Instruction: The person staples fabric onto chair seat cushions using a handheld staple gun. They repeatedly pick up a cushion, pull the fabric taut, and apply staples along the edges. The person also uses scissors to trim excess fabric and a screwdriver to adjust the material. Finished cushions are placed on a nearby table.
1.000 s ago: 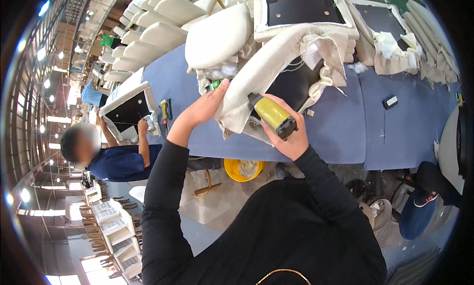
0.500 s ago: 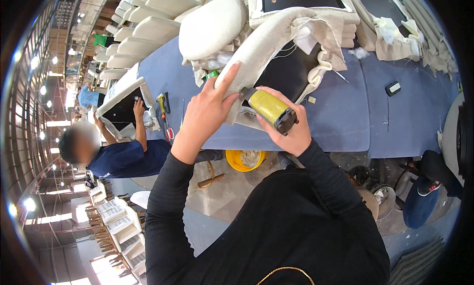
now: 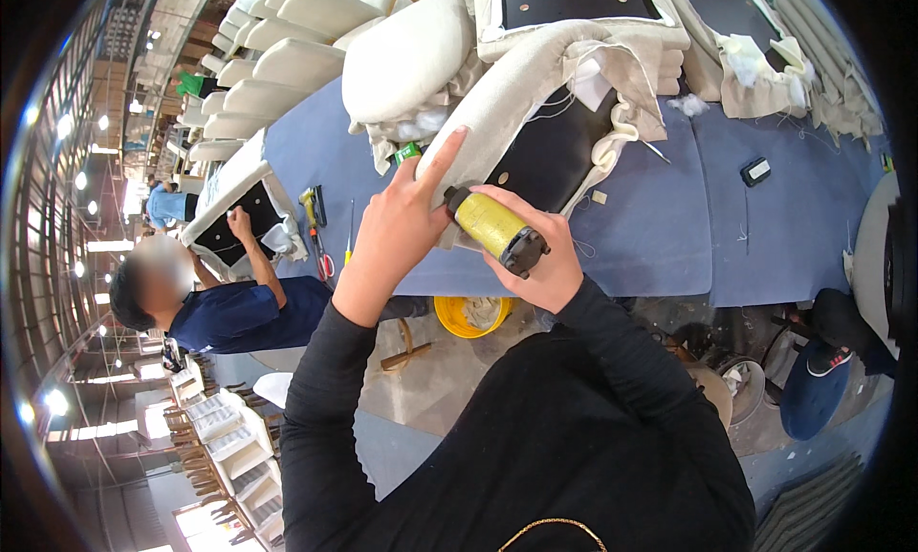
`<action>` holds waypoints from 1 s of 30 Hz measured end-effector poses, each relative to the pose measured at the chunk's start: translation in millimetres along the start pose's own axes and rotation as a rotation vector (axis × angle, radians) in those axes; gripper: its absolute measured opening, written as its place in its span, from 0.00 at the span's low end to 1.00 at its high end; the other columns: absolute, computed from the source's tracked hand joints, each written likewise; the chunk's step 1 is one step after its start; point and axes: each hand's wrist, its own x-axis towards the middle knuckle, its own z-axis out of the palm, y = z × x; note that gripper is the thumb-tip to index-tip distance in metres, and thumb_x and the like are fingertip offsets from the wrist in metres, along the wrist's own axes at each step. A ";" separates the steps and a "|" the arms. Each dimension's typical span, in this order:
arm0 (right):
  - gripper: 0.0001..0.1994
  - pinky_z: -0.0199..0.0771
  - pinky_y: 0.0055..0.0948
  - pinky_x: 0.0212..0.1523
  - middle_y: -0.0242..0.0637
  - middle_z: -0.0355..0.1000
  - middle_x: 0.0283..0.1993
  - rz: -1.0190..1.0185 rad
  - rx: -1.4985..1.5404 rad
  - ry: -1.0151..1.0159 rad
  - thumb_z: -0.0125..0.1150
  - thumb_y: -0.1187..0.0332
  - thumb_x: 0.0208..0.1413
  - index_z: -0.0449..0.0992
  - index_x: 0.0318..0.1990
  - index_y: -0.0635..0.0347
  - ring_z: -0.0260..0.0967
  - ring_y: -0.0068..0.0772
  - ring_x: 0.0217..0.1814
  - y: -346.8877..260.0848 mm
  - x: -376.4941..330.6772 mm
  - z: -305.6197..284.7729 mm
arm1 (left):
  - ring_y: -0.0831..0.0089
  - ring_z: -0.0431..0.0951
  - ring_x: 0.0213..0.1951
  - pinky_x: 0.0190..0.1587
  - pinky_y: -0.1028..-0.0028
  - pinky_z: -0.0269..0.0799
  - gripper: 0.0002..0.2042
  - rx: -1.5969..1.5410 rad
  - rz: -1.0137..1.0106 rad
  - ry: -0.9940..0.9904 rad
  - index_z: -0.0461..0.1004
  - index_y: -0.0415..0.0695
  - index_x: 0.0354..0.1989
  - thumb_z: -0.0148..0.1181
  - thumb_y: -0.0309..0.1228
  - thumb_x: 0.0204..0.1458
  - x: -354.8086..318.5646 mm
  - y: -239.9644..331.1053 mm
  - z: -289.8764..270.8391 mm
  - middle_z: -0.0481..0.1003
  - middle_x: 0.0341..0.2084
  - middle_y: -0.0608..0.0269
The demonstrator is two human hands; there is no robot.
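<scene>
While right hand (image 3: 545,265) grips yellow tool (image 3: 495,229) | yellow bucket (image 3: 469,316) holds scraps.

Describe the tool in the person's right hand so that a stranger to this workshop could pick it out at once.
Start at the blue padded worktable and find the beige fabric-covered seat frame at its near edge. Against the frame, the right hand grips a yellow cylindrical tool with a black end cap, the only yellow thing on the frame.

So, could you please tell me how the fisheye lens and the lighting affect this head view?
Head view: a black rim rings the round picture; the blue table edge bows; ceiling lamps glare at the left; the right hand with the yellow tool and the left hand are sharp and evenly lit; the co-worker's face is blurred.
</scene>
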 end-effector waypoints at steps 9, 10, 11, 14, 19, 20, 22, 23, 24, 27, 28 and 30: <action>0.34 0.81 0.38 0.63 0.51 0.81 0.64 0.078 0.013 0.012 0.71 0.79 0.51 0.75 0.70 0.58 0.82 0.54 0.65 8.0 -7.4 -13.8 | 0.57 0.82 0.60 0.57 0.59 0.81 0.35 -0.814 -0.009 -0.253 0.62 0.61 0.83 0.55 0.51 0.66 -0.7 -43.6 -20.2 0.69 0.75 0.48; 0.32 0.82 0.38 0.62 0.51 0.82 0.62 0.039 -0.007 0.041 0.71 0.78 0.54 0.75 0.69 0.58 0.83 0.53 0.64 5.1 -6.3 -13.3 | 0.62 0.82 0.61 0.56 0.61 0.81 0.33 -0.951 -0.114 -0.313 0.63 0.60 0.83 0.51 0.54 0.70 -4.6 -42.6 -25.0 0.69 0.76 0.51; 0.32 0.82 0.38 0.61 0.51 0.83 0.61 0.049 0.000 0.041 0.71 0.78 0.55 0.75 0.69 0.58 0.83 0.53 0.63 3.8 -6.4 -12.7 | 0.64 0.82 0.60 0.55 0.63 0.81 0.32 -1.051 -0.203 -0.316 0.64 0.59 0.82 0.48 0.54 0.72 -5.1 -49.0 -20.5 0.72 0.73 0.53; 0.30 0.84 0.36 0.58 0.50 0.85 0.56 0.038 0.001 0.043 0.71 0.77 0.57 0.76 0.69 0.58 0.86 0.51 0.59 5.1 -6.8 -10.3 | 0.74 0.84 0.54 0.52 0.70 0.82 0.31 -1.160 -0.442 -0.270 0.68 0.50 0.79 0.37 0.55 0.79 1.2 -78.0 11.2 0.82 0.61 0.60; 0.29 0.84 0.36 0.57 0.48 0.85 0.55 0.048 0.006 0.056 0.71 0.77 0.58 0.76 0.69 0.57 0.86 0.48 0.58 1.9 -4.4 -6.1 | 0.73 0.83 0.53 0.49 0.72 0.83 0.28 -1.102 -0.532 -0.304 0.72 0.49 0.75 0.44 0.54 0.79 0.4 -63.4 10.5 0.83 0.57 0.62; 0.28 0.84 0.35 0.57 0.48 0.86 0.55 0.050 0.003 0.066 0.71 0.77 0.58 0.76 0.68 0.57 0.86 0.47 0.58 2.8 -4.7 -5.9 | 0.72 0.83 0.54 0.49 0.71 0.83 0.28 -1.052 -0.502 -0.313 0.70 0.49 0.77 0.44 0.53 0.79 0.9 -59.2 5.9 0.83 0.58 0.61; 0.28 0.84 0.35 0.58 0.48 0.85 0.55 0.057 0.012 0.055 0.71 0.76 0.59 0.76 0.68 0.57 0.86 0.47 0.58 4.8 -5.3 -7.7 | 0.67 0.83 0.55 0.52 0.68 0.82 0.29 -0.907 -0.380 -0.255 0.65 0.49 0.80 0.43 0.52 0.79 -4.0 -46.7 -3.5 0.82 0.60 0.56; 0.28 0.84 0.35 0.58 0.48 0.85 0.55 0.064 0.017 0.053 0.71 0.76 0.59 0.76 0.68 0.57 0.86 0.47 0.58 6.0 -6.6 -8.9 | 0.62 0.83 0.57 0.54 0.66 0.81 0.30 -0.813 -0.285 -0.194 0.62 0.49 0.82 0.42 0.52 0.79 -9.5 -36.7 -6.2 0.81 0.61 0.53; 0.28 0.84 0.35 0.58 0.48 0.85 0.56 0.061 0.007 0.057 0.71 0.76 0.59 0.76 0.68 0.57 0.86 0.48 0.58 6.4 -7.2 -9.0 | 0.58 0.83 0.58 0.57 0.63 0.80 0.30 -0.718 -0.189 -0.133 0.59 0.49 0.83 0.42 0.51 0.79 -13.4 -30.4 -5.9 0.80 0.63 0.49; 0.28 0.83 0.35 0.59 0.48 0.85 0.56 0.057 -0.001 0.050 0.71 0.76 0.59 0.76 0.68 0.57 0.86 0.48 0.60 5.6 -7.2 -8.0 | 0.44 0.80 0.63 0.66 0.56 0.73 0.31 -0.491 -0.029 -0.025 0.53 0.49 0.85 0.44 0.46 0.79 -18.6 -24.8 -2.6 0.75 0.68 0.39; 0.28 0.84 0.35 0.59 0.48 0.85 0.56 0.065 0.008 0.042 0.71 0.76 0.59 0.76 0.68 0.57 0.86 0.48 0.60 6.2 -7.4 -8.1 | 0.42 0.79 0.63 0.67 0.56 0.72 0.31 -0.499 -0.012 -0.007 0.53 0.50 0.85 0.46 0.45 0.78 -19.5 -23.1 -2.1 0.75 0.67 0.37; 0.28 0.84 0.35 0.59 0.48 0.85 0.57 0.070 0.008 0.032 0.71 0.76 0.59 0.76 0.69 0.58 0.85 0.48 0.60 5.9 -6.3 -8.7 | 0.37 0.77 0.65 0.70 0.54 0.68 0.31 -0.516 0.022 0.030 0.54 0.50 0.85 0.49 0.43 0.77 -20.0 -20.9 -1.0 0.75 0.66 0.33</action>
